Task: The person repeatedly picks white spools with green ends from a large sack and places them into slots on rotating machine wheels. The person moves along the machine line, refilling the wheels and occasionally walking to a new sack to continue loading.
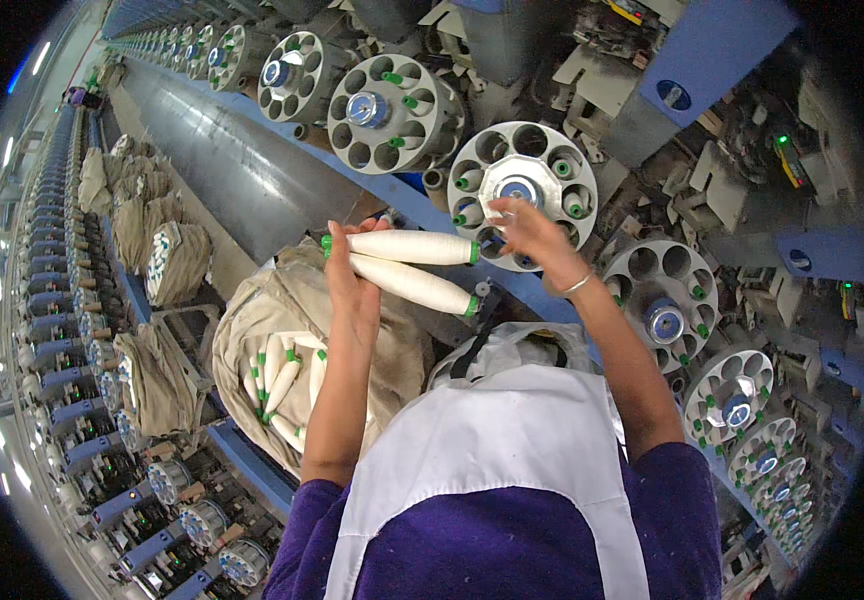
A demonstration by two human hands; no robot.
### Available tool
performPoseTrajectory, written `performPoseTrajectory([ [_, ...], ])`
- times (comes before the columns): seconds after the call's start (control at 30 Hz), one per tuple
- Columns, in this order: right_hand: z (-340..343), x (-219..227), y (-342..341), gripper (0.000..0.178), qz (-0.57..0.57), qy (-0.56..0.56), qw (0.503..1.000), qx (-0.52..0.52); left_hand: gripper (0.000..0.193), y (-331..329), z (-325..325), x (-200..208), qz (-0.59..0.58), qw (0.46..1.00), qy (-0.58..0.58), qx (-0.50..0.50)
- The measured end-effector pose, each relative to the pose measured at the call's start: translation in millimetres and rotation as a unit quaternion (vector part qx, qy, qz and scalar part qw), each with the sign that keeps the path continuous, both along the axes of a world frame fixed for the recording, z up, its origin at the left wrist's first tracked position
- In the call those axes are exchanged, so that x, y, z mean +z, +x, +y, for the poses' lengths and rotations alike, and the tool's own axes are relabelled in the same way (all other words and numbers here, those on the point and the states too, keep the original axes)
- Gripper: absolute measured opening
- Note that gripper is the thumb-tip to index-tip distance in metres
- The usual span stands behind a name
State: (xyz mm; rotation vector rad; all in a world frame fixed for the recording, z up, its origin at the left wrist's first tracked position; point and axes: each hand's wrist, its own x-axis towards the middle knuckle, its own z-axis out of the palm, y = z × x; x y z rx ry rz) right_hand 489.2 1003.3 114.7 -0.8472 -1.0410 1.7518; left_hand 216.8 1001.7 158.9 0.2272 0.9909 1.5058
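Note:
Two yarn bobbins, wound in cream-white thread with green ends, lie side by side in my left hand (354, 290): an upper bobbin (414, 247) and a lower bobbin (414, 282). Their far ends point right and splay slightly apart. My right hand (534, 238) is over the lower part of a round white magazine (544, 178) with a ring of pockets. Its fingers are apart and a little blurred, and I see nothing in them. Several pockets of this magazine hold green-tipped bobbins. Below my left hand, an open beige cloth sack (252, 300) contains more bobbins (282, 382).
Similar round magazines, one up-left (367, 112) and one down-right (664, 322), line the winding machine. A blue rail (432, 218) runs beneath them. A grey metal surface (222, 150) stretches away at upper left. More filled sacks (180, 262) and another machine row stand at left.

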Motion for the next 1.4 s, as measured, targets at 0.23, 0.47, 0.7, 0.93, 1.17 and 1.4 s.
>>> performPoseTrajectory([
  [0.23,-14,3,-31,0.034,-0.055,-0.071,0.966,0.244,0.037,-2,17,3,-0.08,0.995,-0.053,-0.009],
  [0.47,-11,-18,20,0.027,-0.092,-0.019,0.994,-0.058,0.037,-1,15,-15,-0.147,0.985,-0.057,-0.074],
  [0.7,-3,-15,35,0.028,-0.137,0.003,0.959,-0.247,0.028,65,19,-34,0.258,0.961,0.052,-0.085],
  [0.93,-23,13,-38,0.047,-0.314,0.198,0.928,-0.003,0.028,84,20,8,0.118,0.97,0.165,-0.134],
  [1.17,-30,-2,-42,0.041,-0.436,0.151,0.885,0.062,0.04,15,7,26,0.073,0.993,0.093,0.028],
  [1.4,-30,-10,-12,0.024,-0.241,0.023,0.97,-0.011,0.031,2,-13,0,-0.044,0.991,-0.002,0.127],
])
